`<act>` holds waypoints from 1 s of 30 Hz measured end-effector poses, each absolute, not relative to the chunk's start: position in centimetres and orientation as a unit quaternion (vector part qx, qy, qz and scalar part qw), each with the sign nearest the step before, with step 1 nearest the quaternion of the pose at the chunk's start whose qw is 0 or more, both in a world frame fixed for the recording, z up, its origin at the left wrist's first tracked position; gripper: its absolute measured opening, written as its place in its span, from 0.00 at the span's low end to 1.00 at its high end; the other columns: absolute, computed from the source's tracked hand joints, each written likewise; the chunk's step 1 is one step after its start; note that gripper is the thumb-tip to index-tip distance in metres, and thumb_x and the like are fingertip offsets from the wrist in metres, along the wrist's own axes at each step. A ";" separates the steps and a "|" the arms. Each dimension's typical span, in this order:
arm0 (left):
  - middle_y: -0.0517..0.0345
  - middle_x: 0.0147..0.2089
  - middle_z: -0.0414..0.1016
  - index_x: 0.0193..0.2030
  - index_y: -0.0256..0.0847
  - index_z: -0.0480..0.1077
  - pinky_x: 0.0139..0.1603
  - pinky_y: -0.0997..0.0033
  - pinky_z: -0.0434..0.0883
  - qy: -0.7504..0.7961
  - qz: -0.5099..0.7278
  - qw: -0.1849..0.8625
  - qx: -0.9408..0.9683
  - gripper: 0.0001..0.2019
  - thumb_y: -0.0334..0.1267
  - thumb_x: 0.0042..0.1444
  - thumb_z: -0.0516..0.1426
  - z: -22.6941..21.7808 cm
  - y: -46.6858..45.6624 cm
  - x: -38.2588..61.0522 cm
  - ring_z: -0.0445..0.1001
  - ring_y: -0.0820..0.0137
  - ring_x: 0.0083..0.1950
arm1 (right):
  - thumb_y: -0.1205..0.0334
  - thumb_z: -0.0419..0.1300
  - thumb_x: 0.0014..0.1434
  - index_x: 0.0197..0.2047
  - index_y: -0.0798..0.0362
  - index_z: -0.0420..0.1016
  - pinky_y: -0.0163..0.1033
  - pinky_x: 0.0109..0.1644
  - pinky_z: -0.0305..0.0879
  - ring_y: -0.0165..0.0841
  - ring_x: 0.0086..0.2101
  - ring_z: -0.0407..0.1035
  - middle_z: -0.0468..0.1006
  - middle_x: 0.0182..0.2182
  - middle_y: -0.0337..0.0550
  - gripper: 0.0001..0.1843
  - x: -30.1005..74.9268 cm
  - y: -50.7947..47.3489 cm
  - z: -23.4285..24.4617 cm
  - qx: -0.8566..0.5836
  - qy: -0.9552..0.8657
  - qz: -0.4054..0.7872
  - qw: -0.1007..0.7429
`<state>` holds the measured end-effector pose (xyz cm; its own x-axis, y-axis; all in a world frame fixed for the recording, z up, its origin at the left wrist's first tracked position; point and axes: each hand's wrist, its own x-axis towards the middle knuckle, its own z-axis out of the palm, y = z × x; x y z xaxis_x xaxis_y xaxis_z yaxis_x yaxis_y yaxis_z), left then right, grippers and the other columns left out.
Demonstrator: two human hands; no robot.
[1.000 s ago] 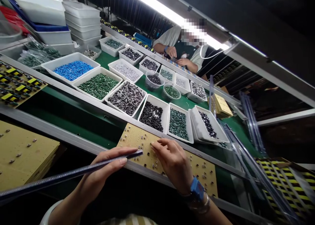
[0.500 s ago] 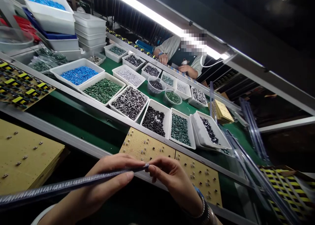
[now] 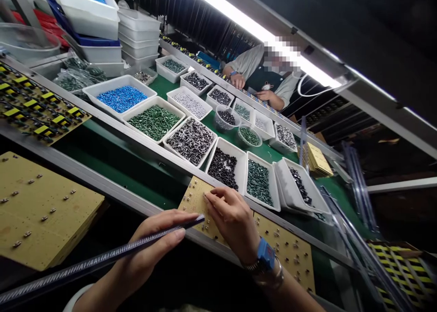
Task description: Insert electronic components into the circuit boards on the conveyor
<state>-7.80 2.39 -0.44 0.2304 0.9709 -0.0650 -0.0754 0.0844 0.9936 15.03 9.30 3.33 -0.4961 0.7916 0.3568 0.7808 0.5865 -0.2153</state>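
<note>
My left hand [image 3: 153, 246] is closed round a long dark component tube [image 3: 102, 259] that slants from the lower left up to its open tip near the board. A tan circuit board [image 3: 290, 253] with several small silver parts lies on the rail in front of me. My right hand [image 3: 232, 218], with a blue watch on the wrist, rests on the board's left part, its fingers pinched together and pressed down near the top left corner. What the fingertips hold is too small to see.
Several white trays [image 3: 157, 120] of blue, green, black and grey components fill the green conveyor belt [image 3: 112, 161] behind the board. Tan boards [image 3: 37, 216] are stacked at left, boards with yellow parts [image 3: 30, 107] lie further back. A co-worker [image 3: 259, 77] sits opposite. Clear tubes [image 3: 355, 189] lean at right.
My right hand left the tube's tip and moved up onto the board's top left corner. The left hand kept hold of the tube.
</note>
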 end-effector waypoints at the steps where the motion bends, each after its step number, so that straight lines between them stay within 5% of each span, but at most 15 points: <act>1: 0.61 0.61 0.77 0.58 0.54 0.78 0.74 0.59 0.62 0.438 0.444 0.592 0.510 0.15 0.44 0.67 0.58 -0.5 2.4 -7.8 0.69 0.58 0.67 | 0.67 0.59 0.69 0.49 0.55 0.81 0.45 0.47 0.73 0.39 0.42 0.73 0.79 0.42 0.50 0.10 15.0 9.2 3.4 -0.453 -0.867 0.007 0.209; 30: 0.62 0.59 0.79 0.56 0.53 0.80 0.71 0.65 0.65 0.429 0.452 0.608 0.492 0.14 0.41 0.66 0.59 0.8 3.1 -7.9 0.72 0.60 0.65 | 0.68 0.57 0.70 0.45 0.55 0.80 0.44 0.49 0.72 0.38 0.42 0.72 0.80 0.41 0.48 0.09 13.7 9.0 4.2 -0.468 -0.869 -0.013 0.160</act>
